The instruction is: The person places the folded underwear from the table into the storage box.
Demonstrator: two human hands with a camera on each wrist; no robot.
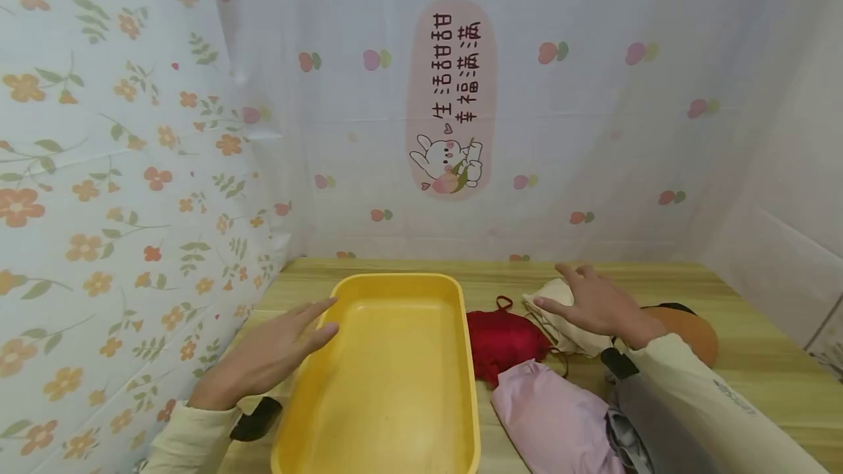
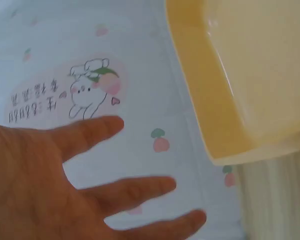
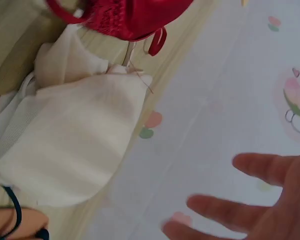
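A yellow plastic tub (image 1: 395,371) with bare insides stands on the wooden table. My left hand (image 1: 273,350) hovers at the tub's left rim, fingers straight and spread, holding nothing. My right hand (image 1: 599,306) is held over a cream bra (image 1: 552,307), its fingers spread and nothing in its grasp. In the right wrist view the cream bra shows its smooth padded cup, with a red lace-trimmed bra (image 3: 140,17) beside it. A pink padded garment (image 1: 556,415) lies nearer me, partly against the red one.
Under my right forearm lies a grey garment (image 1: 658,415), partly hidden by the sleeve. An orange-tan cup-shaped garment (image 1: 691,331) with dark straps sits at the right. Printed cloth (image 1: 560,130) hangs behind the table, and a floral sheet (image 1: 118,203) covers the left side.
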